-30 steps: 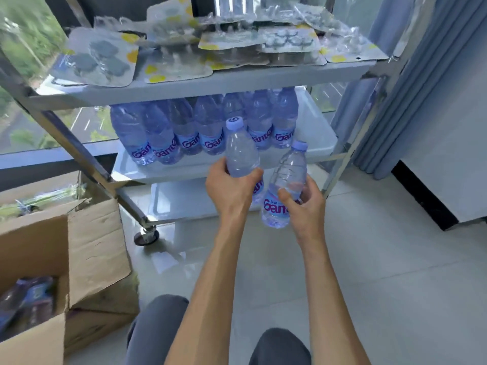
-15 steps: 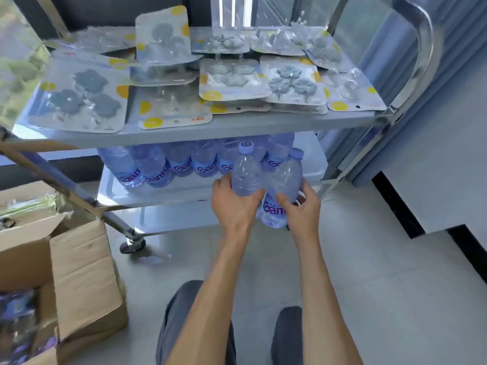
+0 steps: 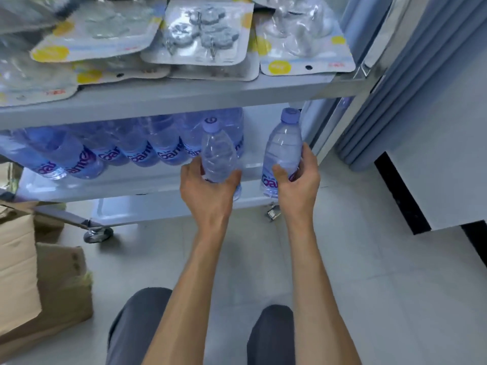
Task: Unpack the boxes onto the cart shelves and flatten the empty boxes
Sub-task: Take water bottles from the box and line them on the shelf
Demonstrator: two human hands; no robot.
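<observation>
Head view: two clear plastic water bottles with pale purple caps and blue labels stand upright at the front edge of the grey cart's middle shelf (image 3: 147,184). The left-hand bottle (image 3: 218,154) sits just beside the row of matching bottles (image 3: 110,151) lined up on that shelf; the right-hand bottle (image 3: 283,151) stands apart, further right. Above the shelf, the top tier holds blister packs of hooks (image 3: 200,38). Left of the cart, a brown cardboard box (image 3: 44,285) rests on the floor — contents hidden. Left hand (image 3: 208,188) grips the left-hand bottle; right hand (image 3: 297,180) grips the right-hand bottle — both arms outstretched.
</observation>
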